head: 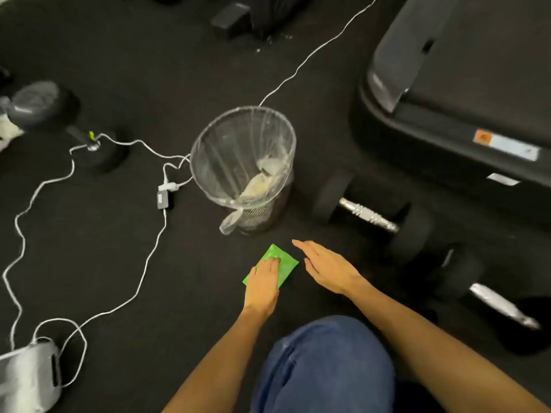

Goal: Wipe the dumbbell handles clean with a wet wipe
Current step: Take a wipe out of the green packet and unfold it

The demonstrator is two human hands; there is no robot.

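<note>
A green wet-wipe packet (281,260) lies on the black floor in front of my knee. My left hand (262,283) rests flat on its near half with straight fingers. Just right of the packet hovers my right hand (326,268), fingers straight and holding nothing. Two black dumbbells lie to the right: one (368,217) with a silver knurled handle beside the bin, another (504,305) nearer to me. A third dumbbell (59,123) lies at the far left.
A mesh waste bin (243,162) lined with a clear bag holds crumpled wipes, just beyond the packet. White cables (140,251) and a small adapter (164,199) trail across the left floor. A treadmill base (465,93) fills the upper right. A grey bag (28,377) sits bottom left.
</note>
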